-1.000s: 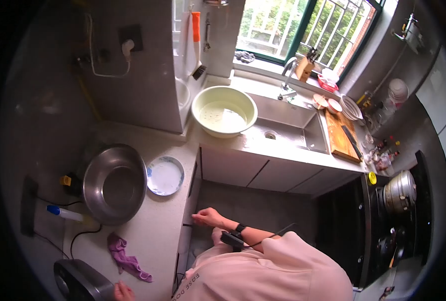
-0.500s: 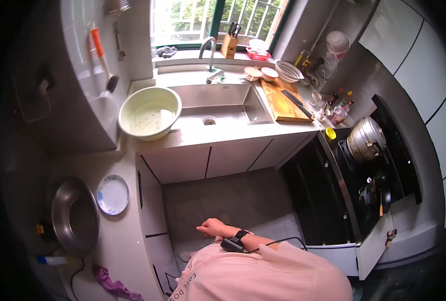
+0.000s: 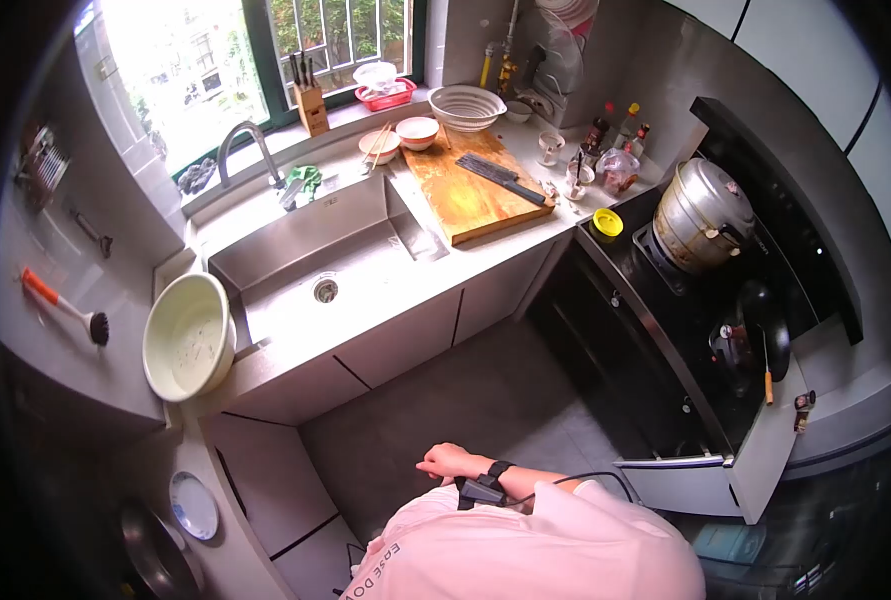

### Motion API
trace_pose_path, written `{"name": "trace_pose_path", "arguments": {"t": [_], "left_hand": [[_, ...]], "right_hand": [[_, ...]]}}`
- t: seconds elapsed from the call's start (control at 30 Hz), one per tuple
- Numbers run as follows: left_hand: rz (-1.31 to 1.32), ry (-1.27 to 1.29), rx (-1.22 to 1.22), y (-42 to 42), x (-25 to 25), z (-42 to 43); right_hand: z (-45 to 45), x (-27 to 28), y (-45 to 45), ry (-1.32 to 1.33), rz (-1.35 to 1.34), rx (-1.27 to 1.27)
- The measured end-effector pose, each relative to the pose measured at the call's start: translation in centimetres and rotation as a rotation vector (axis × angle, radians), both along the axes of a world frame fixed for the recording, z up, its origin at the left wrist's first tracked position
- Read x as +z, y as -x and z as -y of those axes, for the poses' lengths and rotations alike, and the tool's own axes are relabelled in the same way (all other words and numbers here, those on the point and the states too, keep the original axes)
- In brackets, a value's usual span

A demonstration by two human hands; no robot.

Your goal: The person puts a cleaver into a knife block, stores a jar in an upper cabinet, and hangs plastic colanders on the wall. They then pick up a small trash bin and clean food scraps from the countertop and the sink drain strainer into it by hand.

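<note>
My right hand (image 3: 447,461) is held in front of my body, above the grey floor (image 3: 415,400). Its fingers are curled in, and nothing shows in them. On that wrist sit a dark band (image 3: 498,467) and a small black device (image 3: 481,492) with a cable. No part of my left hand is visible. The hand touches neither the counter nor anything on it.
A steel sink (image 3: 285,290) lies ahead, with a pale green basin (image 3: 187,340) at its left. A cleaver (image 3: 503,178) rests on the wooden cutting board (image 3: 465,205). At right, a steamer pot (image 3: 700,215) and black wok (image 3: 762,325) stand on the stove.
The view has turned to the right, so the sink and basin sit further left and more of the cutting board side shows. My right hand stays curled before my body.
</note>
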State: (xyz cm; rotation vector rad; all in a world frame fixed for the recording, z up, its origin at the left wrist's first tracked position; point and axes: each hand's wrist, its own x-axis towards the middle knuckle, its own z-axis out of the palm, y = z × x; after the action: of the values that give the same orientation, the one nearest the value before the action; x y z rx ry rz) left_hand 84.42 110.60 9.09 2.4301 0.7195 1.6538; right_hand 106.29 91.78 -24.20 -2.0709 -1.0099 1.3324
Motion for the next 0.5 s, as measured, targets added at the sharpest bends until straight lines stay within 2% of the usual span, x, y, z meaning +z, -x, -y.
{"name": "trace_pose_path", "arguments": {"t": [0.07, 0.27, 0.37, 0.5], "left_hand": [[0.021, -0.067, -0.039, -2.9, 1.1, -0.4], [0.182, -0.302, -0.225, -9.8, 4.3, -3.3], [0.307, -0.415, -0.367, -12.2, 5.5, -5.7], [0.468, -0.509, -0.533, -14.2, 7.3, -8.3]], "right_hand": [[0.1, 0.4, -1.7, 0.047, -0.002, -0.027], [-1.7, 0.7, -5.5, 0.136, 0.061, 0.115], [-3.4, 0.6, -6.4, 0.107, 0.071, 0.143], [-6.4, 2.5, -8.4, 0.156, 0.046, -0.002]]}}
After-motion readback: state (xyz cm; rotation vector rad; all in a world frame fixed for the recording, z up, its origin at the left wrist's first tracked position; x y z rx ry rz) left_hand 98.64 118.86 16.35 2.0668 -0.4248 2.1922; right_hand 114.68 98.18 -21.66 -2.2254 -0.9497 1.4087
